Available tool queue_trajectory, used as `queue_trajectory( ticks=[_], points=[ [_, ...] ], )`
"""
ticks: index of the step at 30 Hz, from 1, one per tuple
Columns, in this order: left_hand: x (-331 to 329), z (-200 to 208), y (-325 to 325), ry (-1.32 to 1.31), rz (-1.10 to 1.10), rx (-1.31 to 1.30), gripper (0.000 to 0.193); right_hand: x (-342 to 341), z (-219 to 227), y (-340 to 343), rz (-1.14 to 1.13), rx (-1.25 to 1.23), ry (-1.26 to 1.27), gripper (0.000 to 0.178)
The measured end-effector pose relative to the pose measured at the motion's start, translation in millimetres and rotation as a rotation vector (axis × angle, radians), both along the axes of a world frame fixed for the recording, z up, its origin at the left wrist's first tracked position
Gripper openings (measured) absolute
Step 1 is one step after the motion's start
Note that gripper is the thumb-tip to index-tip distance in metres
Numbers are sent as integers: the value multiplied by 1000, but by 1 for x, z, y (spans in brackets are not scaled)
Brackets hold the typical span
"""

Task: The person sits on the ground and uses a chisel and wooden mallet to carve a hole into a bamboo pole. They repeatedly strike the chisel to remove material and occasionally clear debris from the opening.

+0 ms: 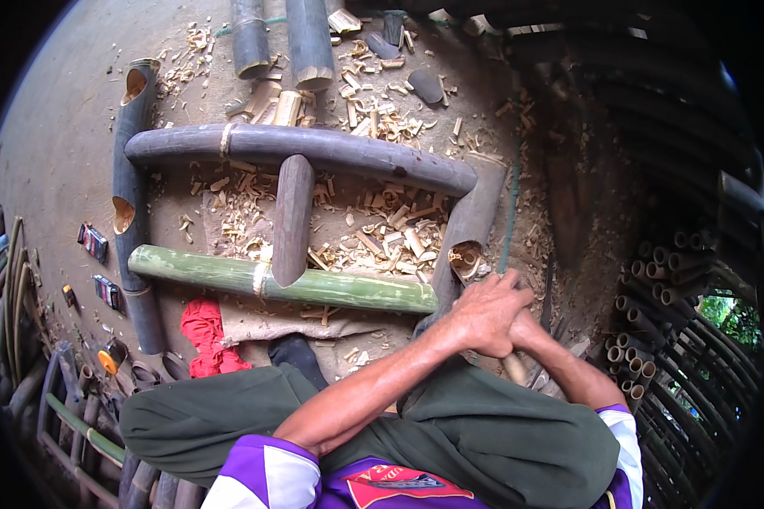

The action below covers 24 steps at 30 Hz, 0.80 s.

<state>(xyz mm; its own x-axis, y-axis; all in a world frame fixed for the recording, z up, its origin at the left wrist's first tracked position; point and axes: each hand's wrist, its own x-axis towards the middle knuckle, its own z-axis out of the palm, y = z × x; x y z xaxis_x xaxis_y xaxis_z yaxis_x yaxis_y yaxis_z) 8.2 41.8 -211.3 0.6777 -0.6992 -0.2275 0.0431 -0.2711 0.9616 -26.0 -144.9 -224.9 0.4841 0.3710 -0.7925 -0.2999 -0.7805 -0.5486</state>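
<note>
My left hand (pixel 484 316) reaches across and lies closed over my right hand (pixel 526 331), beside the lower right corner of a bamboo frame. Most of the right hand's fingers are hidden under the left. A pale, round wooden handle (pixel 514 368) sticks out below the two hands; its other end is covered. Just above them is the notched opening of a dark bamboo post (pixel 475 208). A green bamboo rail (pixel 356 288) meets this post near my left wrist. A short upright (pixel 293 216) joins it to a curved dark rail (pixel 339 151).
A second notched post (pixel 132 195) stands at the frame's left. Pale shavings (pixel 390 242) cover the ground and sacking. A red cloth (pixel 208 335) lies near my left knee. Bamboo poles (pixel 310 51) lie beyond; cut tubes (pixel 641 356) are stacked at right. Small boxes (pixel 93 242) lie left.
</note>
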Motion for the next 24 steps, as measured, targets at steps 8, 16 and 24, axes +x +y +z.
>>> queue_trajectory(
  ticks=[8, 16, 24],
  points=[
    [-13, 44, 57, -178, 174, 220, 95, -34, 17, 97, -1278, 650, 355, 44],
    [-49, 69, 129, -88, -76, 846, 45, -24, 12, 86, -1219, 844, 764, 28],
    [134, 53, 129, -276, -502, 859, 14, 18, 2, 115, -1636, 1108, 1098, 46]
  ],
)
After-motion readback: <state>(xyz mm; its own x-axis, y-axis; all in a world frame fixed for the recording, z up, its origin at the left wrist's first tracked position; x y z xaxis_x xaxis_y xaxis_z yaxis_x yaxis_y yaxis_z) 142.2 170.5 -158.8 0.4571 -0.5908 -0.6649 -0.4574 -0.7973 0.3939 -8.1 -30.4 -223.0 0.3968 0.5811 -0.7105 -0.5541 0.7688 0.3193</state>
